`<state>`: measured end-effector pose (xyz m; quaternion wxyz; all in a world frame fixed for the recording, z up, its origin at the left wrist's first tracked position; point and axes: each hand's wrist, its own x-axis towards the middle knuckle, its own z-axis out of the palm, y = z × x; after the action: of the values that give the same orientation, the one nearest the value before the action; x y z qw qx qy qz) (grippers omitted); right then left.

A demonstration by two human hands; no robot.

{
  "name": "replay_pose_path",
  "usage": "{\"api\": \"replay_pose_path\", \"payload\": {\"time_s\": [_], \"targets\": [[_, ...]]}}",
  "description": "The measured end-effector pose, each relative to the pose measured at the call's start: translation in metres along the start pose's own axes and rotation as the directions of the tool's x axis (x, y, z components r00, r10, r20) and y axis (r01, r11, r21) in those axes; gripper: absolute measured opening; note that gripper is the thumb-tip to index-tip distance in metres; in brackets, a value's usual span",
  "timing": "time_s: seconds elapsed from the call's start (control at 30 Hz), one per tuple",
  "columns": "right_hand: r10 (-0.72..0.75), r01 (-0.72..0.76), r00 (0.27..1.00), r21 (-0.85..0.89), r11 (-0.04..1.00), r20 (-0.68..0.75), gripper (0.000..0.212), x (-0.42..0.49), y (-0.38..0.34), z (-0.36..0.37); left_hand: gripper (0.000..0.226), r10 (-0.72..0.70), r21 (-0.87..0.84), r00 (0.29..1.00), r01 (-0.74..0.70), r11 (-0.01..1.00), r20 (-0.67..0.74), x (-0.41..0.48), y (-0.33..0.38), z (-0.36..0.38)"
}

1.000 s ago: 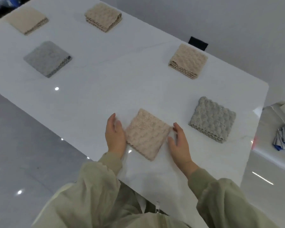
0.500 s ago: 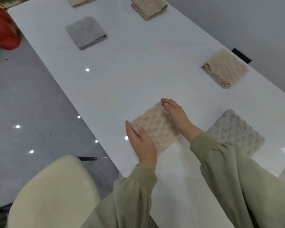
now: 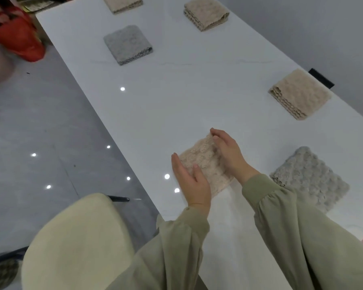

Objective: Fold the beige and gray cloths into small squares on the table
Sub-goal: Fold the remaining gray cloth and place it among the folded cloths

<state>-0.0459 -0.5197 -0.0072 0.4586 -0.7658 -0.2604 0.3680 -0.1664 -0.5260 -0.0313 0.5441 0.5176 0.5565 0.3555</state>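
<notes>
A folded beige cloth (image 3: pixel 203 164) lies near the front edge of the white desk (image 3: pixel 176 97). The right grip (image 3: pixel 226 151) curls its fingertips onto the cloth's far corner. The left grip (image 3: pixel 191 181), released, rests straight fingers against the left edge, thumb on top. 1 folded gray cloth (image 3: pixel 310 178) sits nearby on the right.

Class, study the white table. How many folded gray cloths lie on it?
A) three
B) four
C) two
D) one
C: only two are gray, the far gray cloth and the near gray cloth; the rest, like the beige cloth that the right hand pinches, are beige.
</notes>
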Motion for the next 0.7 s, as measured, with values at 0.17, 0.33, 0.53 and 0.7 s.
{"api": "replay_pose_path", "payload": {"time_s": [0.17, 0.33, 0.53, 0.7], "targets": [[-0.122, 0.086, 0.985, -0.260, 0.962, -0.125, 0.040, -0.005, -0.012, -0.013, 0.059, 0.165, 0.264, 0.967, -0.214, 0.941, 0.193, 0.032, 0.020, -0.035], [-0.274, 0.130, 0.958, -0.716, 0.685, -0.088, 0.053, 0.004, -0.047, -0.005, 0.067, 0.279, 0.712, 0.778, -0.628, 0.315, 0.563, 0.107, 0.063, -0.068], [-0.223, -0.019, 0.964, -0.874, 0.486, -0.145, 0.064, 0.041, -0.092, 0.040, 0.068, 0.235, 0.644, 0.624, -0.765, -0.007, 0.745, 0.200, 0.107, -0.074], [-0.186, -0.116, 0.951, -0.841, 0.528, -0.248, 0.063, 0.090, -0.135, 0.084, 0.068, 0.217, 0.488, 0.457, -0.863, -0.127, 0.863, 0.285, 0.147, -0.077]]}}
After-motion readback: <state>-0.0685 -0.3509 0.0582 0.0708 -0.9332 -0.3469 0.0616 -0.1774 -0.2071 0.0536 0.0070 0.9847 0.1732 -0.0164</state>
